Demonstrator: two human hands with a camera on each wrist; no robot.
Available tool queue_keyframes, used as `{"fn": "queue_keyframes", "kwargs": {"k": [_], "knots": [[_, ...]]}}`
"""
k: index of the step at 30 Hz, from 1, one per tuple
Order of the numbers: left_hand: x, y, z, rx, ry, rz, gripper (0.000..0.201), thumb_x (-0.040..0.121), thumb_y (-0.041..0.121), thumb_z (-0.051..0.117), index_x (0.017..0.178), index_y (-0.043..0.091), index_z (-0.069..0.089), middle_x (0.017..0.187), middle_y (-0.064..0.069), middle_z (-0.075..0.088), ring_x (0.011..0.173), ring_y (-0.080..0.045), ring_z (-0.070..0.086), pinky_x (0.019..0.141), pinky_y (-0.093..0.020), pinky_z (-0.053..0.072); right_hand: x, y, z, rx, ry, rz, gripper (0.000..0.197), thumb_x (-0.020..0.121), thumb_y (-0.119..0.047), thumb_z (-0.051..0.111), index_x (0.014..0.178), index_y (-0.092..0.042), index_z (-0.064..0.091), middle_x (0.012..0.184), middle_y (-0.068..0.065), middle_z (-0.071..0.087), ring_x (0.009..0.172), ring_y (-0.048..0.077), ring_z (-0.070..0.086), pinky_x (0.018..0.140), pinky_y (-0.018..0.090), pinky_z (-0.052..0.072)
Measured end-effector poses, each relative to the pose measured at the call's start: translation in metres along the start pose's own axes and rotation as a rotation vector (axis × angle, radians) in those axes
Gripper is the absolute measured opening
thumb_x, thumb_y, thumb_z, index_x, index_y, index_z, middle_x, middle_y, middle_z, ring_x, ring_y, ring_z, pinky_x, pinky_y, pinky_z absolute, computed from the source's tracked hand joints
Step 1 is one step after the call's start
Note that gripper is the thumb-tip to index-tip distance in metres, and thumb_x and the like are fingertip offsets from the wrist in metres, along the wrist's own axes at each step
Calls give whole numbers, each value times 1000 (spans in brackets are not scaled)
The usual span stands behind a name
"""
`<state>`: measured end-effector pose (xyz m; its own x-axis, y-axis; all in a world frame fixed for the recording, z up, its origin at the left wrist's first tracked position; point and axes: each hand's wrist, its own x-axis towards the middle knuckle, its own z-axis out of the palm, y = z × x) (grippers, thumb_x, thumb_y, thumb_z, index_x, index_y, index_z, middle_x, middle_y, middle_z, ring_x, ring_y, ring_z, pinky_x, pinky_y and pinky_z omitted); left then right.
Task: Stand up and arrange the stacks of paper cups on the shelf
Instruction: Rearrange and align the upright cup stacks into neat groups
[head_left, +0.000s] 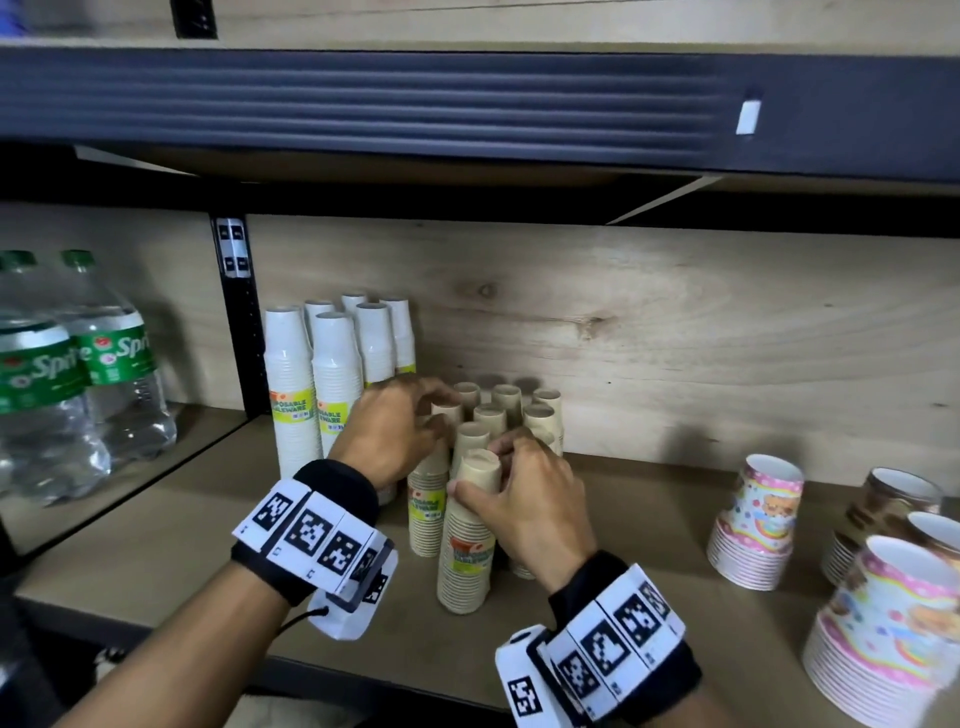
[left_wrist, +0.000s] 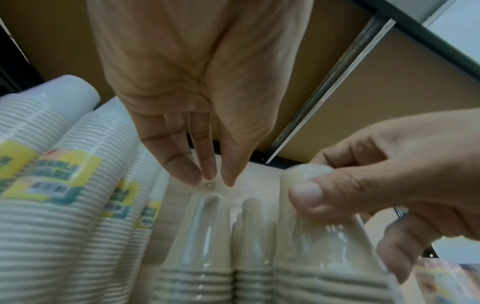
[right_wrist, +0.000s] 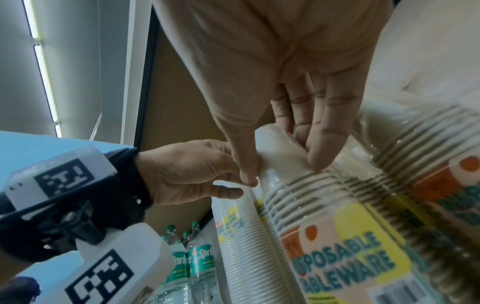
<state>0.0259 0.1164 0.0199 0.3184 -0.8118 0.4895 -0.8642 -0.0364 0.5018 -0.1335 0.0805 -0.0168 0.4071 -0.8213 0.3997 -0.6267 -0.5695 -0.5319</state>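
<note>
Several beige paper cup stacks (head_left: 498, 410) stand upside down in a cluster at the middle of the shelf (head_left: 649, 519). My right hand (head_left: 483, 467) pinches the top of the front beige stack (head_left: 465, 561) between thumb and fingers; the right wrist view shows the same grip (right_wrist: 283, 164) above its "Disposable Tableware" label (right_wrist: 337, 257). My left hand (head_left: 415, 421) hovers over the cluster's left side with straight fingers (left_wrist: 182, 162) and holds nothing. Taller white cup stacks (head_left: 311, 395) stand upright to the left, at the back.
Patterned cup stacks (head_left: 753, 525) stand at the right, with more (head_left: 883, 623) near the front edge. Sprite bottles (head_left: 62, 374) fill the bay on the left, beyond a black post (head_left: 239, 312). The upper shelf (head_left: 363, 104) hangs low overhead.
</note>
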Motion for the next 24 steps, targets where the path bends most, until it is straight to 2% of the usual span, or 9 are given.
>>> {"fn": "queue_keyframes", "kwargs": {"k": [4,8,14,20,24], "knots": [[1,-19,3,110,-1,-19,26,85,31,69,111,35,69,108,6,70,100,-14,64,86,-31,52,1,-7,8,-29,15,-10,51,72,-58,72,107,-28,52,110,-7,66,107,15,60,82,26,44],[0,-32,7,160,-35,-38,27,87,27,67,113,35,69,120,9,67,107,-13,61,92,-26,49,2,-11,11,-47,20,-24,53,73,-58,71,109,-25,50,110,-4,66,108,17,60,85,27,43],[0,-43,16,122,-15,-52,25,88,26,66,109,39,71,115,9,70,92,-9,67,85,-27,54,5,-13,13,-40,33,-24,55,72,-59,72,109,-24,49,108,-4,66,106,17,61,84,28,45],[0,-46,19,154,-2,-42,24,88,26,65,106,39,72,121,12,67,98,-15,66,84,-30,53,5,-15,15,-30,18,-30,56,72,-59,72,110,-25,49,109,-4,65,106,17,61,87,31,46],[-6,-49,21,156,20,-13,25,88,25,64,107,40,71,121,13,66,97,-14,67,82,-29,53,4,-15,17,-19,14,-11,58,73,-58,72,112,-23,48,111,-3,64,108,18,60,88,32,47]]}}
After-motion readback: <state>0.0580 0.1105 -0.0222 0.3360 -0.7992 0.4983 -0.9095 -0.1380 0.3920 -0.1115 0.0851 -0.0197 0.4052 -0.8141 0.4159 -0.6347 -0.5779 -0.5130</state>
